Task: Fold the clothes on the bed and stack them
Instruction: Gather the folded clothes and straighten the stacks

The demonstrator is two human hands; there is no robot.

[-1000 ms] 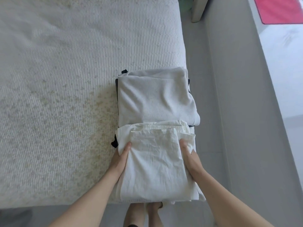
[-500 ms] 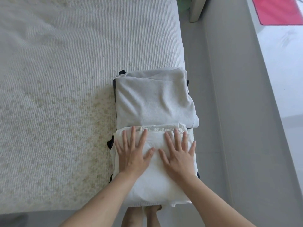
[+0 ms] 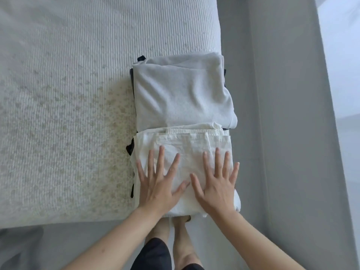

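Palms now lie flat where a second ago fingers were tucked under the side edges: the left hand [image 3: 158, 185] and the right hand [image 3: 216, 184] both rest spread-fingered on top of the folded white garment [image 3: 187, 151], pressing it down and holding nothing. Half a second ago they were already flat; since then they have slid a little toward the near edge, which reads as smoothing. The white garment sits at the near corner of the bed [image 3: 68, 114], its elastic waistband showing at the far edge, with dark clothing [image 3: 130, 150] peeking out beneath it on the left. Just beyond, touching it, lies the folded grey garment [image 3: 183, 94], also on dark fabric. No loose clothes show elsewhere on the bed, so the folding looks nearly finished; merging the two piles may remain.
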